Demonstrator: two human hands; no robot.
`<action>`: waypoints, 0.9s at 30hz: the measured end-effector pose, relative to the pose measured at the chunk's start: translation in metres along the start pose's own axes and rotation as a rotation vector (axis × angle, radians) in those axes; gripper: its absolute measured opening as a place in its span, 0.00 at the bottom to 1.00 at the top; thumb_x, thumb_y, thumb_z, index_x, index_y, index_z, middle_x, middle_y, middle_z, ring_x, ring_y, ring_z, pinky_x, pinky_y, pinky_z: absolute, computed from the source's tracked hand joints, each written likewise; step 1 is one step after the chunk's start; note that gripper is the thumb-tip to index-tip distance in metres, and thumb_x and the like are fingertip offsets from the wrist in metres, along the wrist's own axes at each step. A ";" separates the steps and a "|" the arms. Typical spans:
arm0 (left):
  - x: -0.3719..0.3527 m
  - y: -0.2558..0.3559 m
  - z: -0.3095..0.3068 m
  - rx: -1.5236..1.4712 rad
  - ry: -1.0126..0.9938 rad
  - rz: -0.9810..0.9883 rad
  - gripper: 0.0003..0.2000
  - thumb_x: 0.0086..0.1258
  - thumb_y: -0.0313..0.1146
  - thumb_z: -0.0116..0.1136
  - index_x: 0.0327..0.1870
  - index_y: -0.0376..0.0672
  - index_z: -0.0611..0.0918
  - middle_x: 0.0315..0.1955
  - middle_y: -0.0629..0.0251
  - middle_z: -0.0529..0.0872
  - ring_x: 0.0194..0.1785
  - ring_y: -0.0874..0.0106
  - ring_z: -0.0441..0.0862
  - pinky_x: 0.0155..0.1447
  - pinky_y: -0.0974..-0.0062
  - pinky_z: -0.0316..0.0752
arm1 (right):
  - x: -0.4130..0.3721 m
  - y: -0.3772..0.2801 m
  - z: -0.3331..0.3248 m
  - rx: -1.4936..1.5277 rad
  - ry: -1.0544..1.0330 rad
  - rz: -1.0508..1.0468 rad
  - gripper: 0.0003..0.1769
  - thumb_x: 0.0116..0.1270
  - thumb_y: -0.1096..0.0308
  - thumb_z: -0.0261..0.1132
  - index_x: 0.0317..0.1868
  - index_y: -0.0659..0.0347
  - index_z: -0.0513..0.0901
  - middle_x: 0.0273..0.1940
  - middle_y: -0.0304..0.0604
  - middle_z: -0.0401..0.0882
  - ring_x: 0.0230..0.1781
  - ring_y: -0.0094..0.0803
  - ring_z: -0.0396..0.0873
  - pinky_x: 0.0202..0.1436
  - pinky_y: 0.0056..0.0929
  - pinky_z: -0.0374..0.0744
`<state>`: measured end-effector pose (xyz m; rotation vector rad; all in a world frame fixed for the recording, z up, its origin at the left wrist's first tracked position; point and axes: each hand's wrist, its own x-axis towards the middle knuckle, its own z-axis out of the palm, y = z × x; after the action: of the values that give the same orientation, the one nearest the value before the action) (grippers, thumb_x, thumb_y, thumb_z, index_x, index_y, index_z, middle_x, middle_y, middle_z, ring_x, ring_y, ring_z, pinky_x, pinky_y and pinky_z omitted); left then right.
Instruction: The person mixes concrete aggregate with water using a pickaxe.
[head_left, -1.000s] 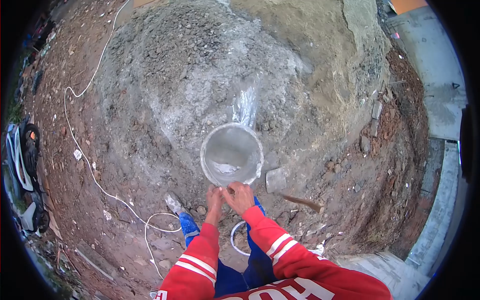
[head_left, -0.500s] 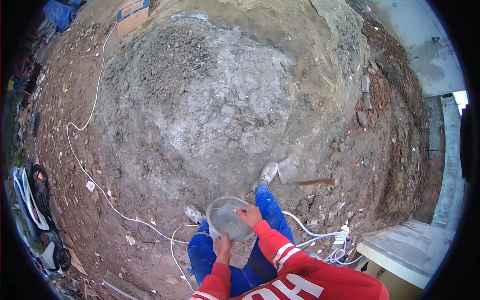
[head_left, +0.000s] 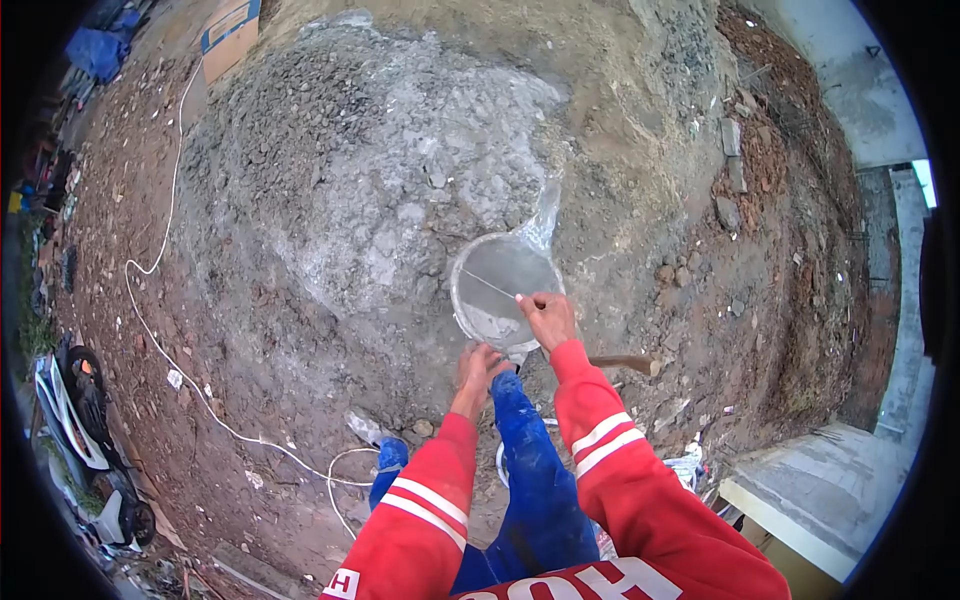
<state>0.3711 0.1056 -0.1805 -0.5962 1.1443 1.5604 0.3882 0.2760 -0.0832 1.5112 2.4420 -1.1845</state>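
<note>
A round bucket (head_left: 458, 305) is tipped forward over the pale grey mix heap (head_left: 400, 180). Water (head_left: 544, 215) spills from its far rim onto the heap, and cloudy grey water still lies inside. My right hand (head_left: 550, 320) is closed on the thin wire handle (head_left: 488, 282) that crosses the bucket's mouth. At the near lower side, my left hand (head_left: 482, 368) supports the bucket with fingers curled against it. Part of the bucket's underside is hidden behind my hands and my knee.
A wooden tool handle (head_left: 630, 363) lies right of the bucket. A white cable (head_left: 185, 365) runs along the left ground. Further out are a cardboard box (head_left: 230, 40), a parked motorcycle (head_left: 85, 420), a concrete ledge (head_left: 830, 490) and loose bricks (head_left: 733, 140).
Both hands have carried the bucket forward from between my legs to the heap's edge and tilted it. Water now pours out. My right foot is now hidden.
</note>
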 end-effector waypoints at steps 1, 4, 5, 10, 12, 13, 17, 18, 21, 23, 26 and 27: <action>0.018 -0.007 0.002 -0.006 -0.002 -0.007 0.10 0.70 0.33 0.47 0.49 0.39 0.71 0.46 0.59 0.73 0.47 0.66 0.76 0.53 0.65 0.79 | -0.007 0.002 0.005 -0.051 -0.027 -0.033 0.22 0.59 0.53 0.65 0.23 0.67 0.83 0.21 0.55 0.79 0.25 0.53 0.77 0.34 0.42 0.75; 0.003 0.005 0.027 0.040 0.058 -0.002 0.09 0.71 0.32 0.46 0.49 0.42 0.72 0.46 0.61 0.76 0.49 0.67 0.77 0.50 0.67 0.78 | -0.037 0.027 0.033 0.006 0.047 -0.239 0.20 0.60 0.55 0.65 0.23 0.66 0.82 0.21 0.52 0.78 0.22 0.48 0.76 0.29 0.41 0.71; -0.001 -0.005 0.019 0.039 0.075 -0.016 0.09 0.71 0.32 0.46 0.49 0.42 0.72 0.46 0.61 0.76 0.49 0.67 0.77 0.50 0.67 0.78 | -0.053 0.029 0.037 -0.015 0.045 -0.259 0.20 0.60 0.56 0.65 0.23 0.66 0.82 0.22 0.52 0.78 0.22 0.48 0.77 0.29 0.41 0.72; -0.048 -0.055 -0.037 -0.055 0.283 0.010 0.07 0.68 0.33 0.51 0.44 0.45 0.71 0.39 0.66 0.78 0.41 0.71 0.80 0.41 0.71 0.78 | -0.116 0.018 0.048 0.023 -0.134 -0.184 0.18 0.59 0.56 0.65 0.24 0.66 0.82 0.27 0.53 0.80 0.26 0.51 0.78 0.34 0.42 0.75; -0.075 -0.073 -0.061 -0.055 0.451 -0.051 0.06 0.69 0.33 0.51 0.42 0.42 0.72 0.40 0.61 0.80 0.39 0.69 0.81 0.39 0.72 0.80 | -0.133 0.024 0.060 0.062 -0.134 -0.202 0.19 0.60 0.55 0.65 0.25 0.66 0.83 0.24 0.52 0.79 0.24 0.49 0.78 0.32 0.40 0.75; -0.086 -0.088 -0.077 -0.062 0.556 -0.065 0.06 0.70 0.33 0.50 0.41 0.40 0.73 0.40 0.58 0.80 0.38 0.68 0.82 0.38 0.72 0.81 | -0.138 0.030 0.069 0.063 -0.192 -0.164 0.20 0.60 0.54 0.65 0.26 0.66 0.84 0.25 0.52 0.80 0.24 0.49 0.79 0.32 0.40 0.76; -0.122 -0.126 -0.135 -0.055 0.687 -0.062 0.10 0.72 0.30 0.48 0.46 0.33 0.75 0.39 0.54 0.80 0.36 0.67 0.83 0.34 0.73 0.83 | -0.151 0.052 0.110 0.057 -0.321 -0.071 0.22 0.60 0.51 0.65 0.29 0.66 0.85 0.25 0.55 0.81 0.27 0.49 0.81 0.34 0.40 0.77; -0.131 -0.128 -0.142 -0.015 0.765 -0.052 0.11 0.72 0.29 0.48 0.48 0.31 0.75 0.38 0.53 0.80 0.34 0.67 0.83 0.32 0.73 0.84 | -0.155 0.058 0.120 0.046 -0.362 -0.039 0.22 0.60 0.51 0.65 0.28 0.65 0.85 0.24 0.56 0.80 0.27 0.51 0.81 0.34 0.42 0.77; -0.148 -0.115 -0.145 0.067 0.809 -0.100 0.13 0.72 0.29 0.52 0.49 0.26 0.74 0.33 0.55 0.81 0.26 0.68 0.82 0.25 0.74 0.82 | -0.157 0.079 0.130 0.051 -0.412 0.085 0.23 0.60 0.50 0.65 0.26 0.66 0.84 0.21 0.55 0.79 0.24 0.50 0.79 0.31 0.41 0.75; -0.147 -0.108 -0.142 0.104 0.714 -0.045 0.13 0.71 0.29 0.55 0.47 0.25 0.76 0.27 0.56 0.81 0.20 0.70 0.80 0.22 0.75 0.79 | -0.156 0.081 0.126 0.064 -0.352 0.122 0.23 0.60 0.51 0.65 0.25 0.66 0.83 0.19 0.54 0.78 0.21 0.47 0.77 0.29 0.40 0.73; -0.121 -0.089 -0.127 0.217 0.647 -0.006 0.12 0.70 0.29 0.55 0.45 0.26 0.78 0.26 0.57 0.81 0.20 0.71 0.79 0.21 0.76 0.78 | -0.148 0.087 0.116 0.086 -0.180 0.212 0.23 0.61 0.51 0.66 0.23 0.67 0.82 0.16 0.50 0.75 0.17 0.40 0.72 0.27 0.37 0.70; -0.108 -0.081 -0.125 0.289 0.606 -0.015 0.12 0.70 0.30 0.55 0.46 0.26 0.78 0.26 0.57 0.81 0.20 0.72 0.79 0.21 0.76 0.77 | -0.144 0.090 0.116 0.111 -0.087 0.262 0.24 0.61 0.51 0.66 0.23 0.68 0.81 0.15 0.48 0.73 0.15 0.36 0.69 0.26 0.36 0.68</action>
<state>0.4578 -0.0562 -0.1713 -0.9079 1.7753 1.1924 0.4946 0.1181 -0.1605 1.7048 2.0775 -1.3183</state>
